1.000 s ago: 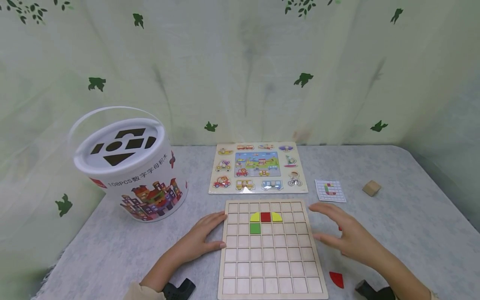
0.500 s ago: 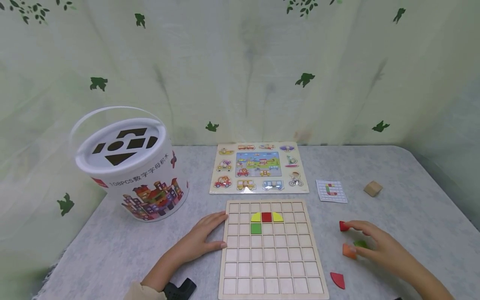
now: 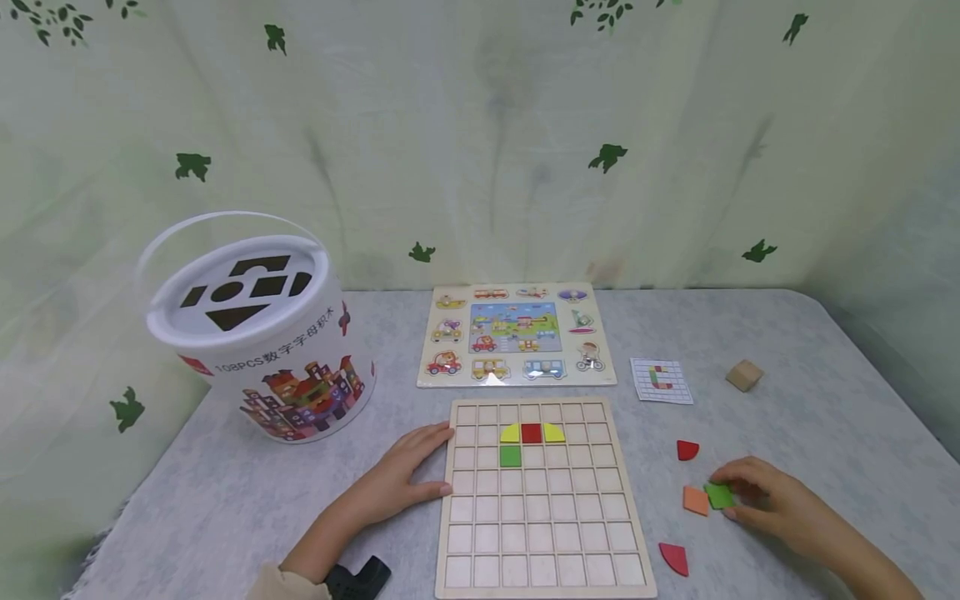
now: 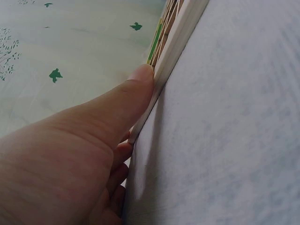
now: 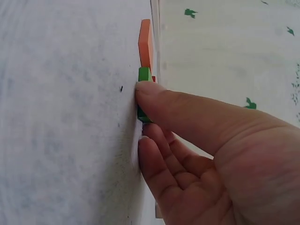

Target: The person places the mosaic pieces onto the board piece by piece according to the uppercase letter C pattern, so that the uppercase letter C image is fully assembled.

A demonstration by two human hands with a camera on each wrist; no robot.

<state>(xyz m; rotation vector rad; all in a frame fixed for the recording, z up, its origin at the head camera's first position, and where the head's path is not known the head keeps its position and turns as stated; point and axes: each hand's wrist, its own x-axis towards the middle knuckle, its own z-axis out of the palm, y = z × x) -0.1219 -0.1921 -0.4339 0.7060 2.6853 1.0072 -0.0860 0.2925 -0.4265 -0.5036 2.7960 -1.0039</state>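
The wooden grid board [image 3: 551,533] lies flat on the table; two yellow quarter-round tiles, a red square tile [image 3: 531,433] and a green square tile [image 3: 510,457] sit in its cells. My left hand [image 3: 401,479] rests along the board's left edge, fingers fairly straight; the left wrist view has the thumb [image 4: 143,74] against that edge. To the right of the board, my right hand [image 3: 776,504] pinches another green square tile [image 3: 719,496] between thumb and fingers, low at the table. An orange square tile [image 3: 695,501] lies right beside it.
Two red quarter-round tiles lie nearby, one behind [image 3: 687,450] and one in front [image 3: 674,559]. A small pattern card [image 3: 662,382], a wooden cube [image 3: 745,376] and a picture puzzle [image 3: 517,375] are farther back. A large white bucket [image 3: 300,367] stands at the left.
My right hand has moved from the board's right edge, past the red and orange tiles, to the green square tile and pinches it. My left hand stays on the board's edge.
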